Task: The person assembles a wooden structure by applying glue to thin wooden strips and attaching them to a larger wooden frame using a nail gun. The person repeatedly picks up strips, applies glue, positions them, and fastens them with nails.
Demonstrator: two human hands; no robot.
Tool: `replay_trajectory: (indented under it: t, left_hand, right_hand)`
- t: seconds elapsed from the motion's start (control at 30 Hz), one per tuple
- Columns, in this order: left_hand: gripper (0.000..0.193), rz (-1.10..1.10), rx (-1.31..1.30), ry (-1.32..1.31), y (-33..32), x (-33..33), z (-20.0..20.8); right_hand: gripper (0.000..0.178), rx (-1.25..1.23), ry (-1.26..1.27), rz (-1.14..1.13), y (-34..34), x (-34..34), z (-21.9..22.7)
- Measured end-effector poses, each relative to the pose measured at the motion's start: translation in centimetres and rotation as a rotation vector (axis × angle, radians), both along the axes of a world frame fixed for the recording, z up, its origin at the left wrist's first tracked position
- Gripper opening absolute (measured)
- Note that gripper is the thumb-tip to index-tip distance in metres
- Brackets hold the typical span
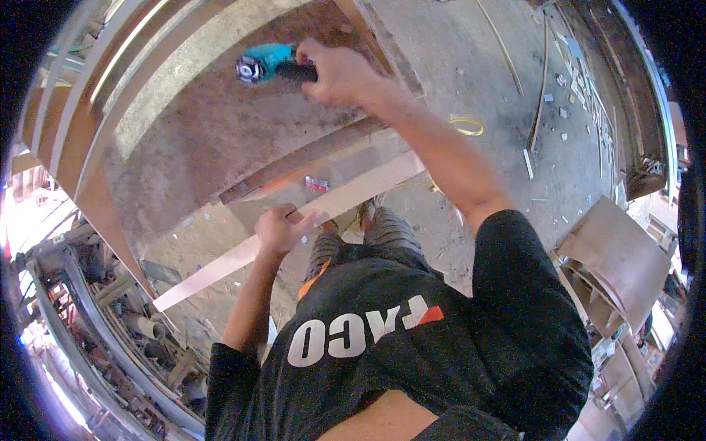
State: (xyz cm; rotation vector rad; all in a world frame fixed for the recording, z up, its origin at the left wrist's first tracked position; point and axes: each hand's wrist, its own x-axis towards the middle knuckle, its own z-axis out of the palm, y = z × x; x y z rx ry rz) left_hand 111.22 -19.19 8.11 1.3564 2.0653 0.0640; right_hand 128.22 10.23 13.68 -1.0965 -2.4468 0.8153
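My right hand [340,72] is closed around the black grip of a teal power tool [268,62] with a round metal head, blurred by motion. It is over a large brown board or tabletop [191,140], and I cannot tell whether the tool touches it. Close to my body, my left hand [279,229] grips a long, pale, flat strip [213,270], likely wood. The strip runs slantwise in front of my legs, from lower left to upper right. A small red-and-white item [316,184] is just beyond the strip.
Curved pale strips [88,110] stand at the left, above piled scrap [158,338]. A yellow loop [468,126] and a long thin rod [542,88] lie on the floor to the right. Bent brown sheets [621,253] stand at the far right.
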Motion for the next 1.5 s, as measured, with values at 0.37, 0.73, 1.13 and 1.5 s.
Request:
replay_trajectory:
  t: [0.37, 0.73, 1.13, 1.5]
  left_hand:
    - [0.065, 0.026, 0.046, -0.041, -0.9, -0.1, -0.6]
    - [0.064, -0.016, 0.138, -0.046, -0.5, -0.2, -0.3]
    - [0.062, 0.052, 0.147, -0.088, -1.0, -0.4, -0.3]
    - [0.062, 0.044, 0.126, -0.067, -1.0, -0.4, -0.3]
  right_hand:
    - [0.043, 0.029, 0.410, -0.448, -3.8, 22.9, 11.2]
    - [0.035, -0.350, -0.119, -0.662, -8.3, 33.5, -0.2]
    - [0.035, -0.903, 0.121, -0.388, -11.8, 27.5, -6.6]
    - [0.040, -0.892, 0.053, -0.309, -11.4, 25.8, -8.3]
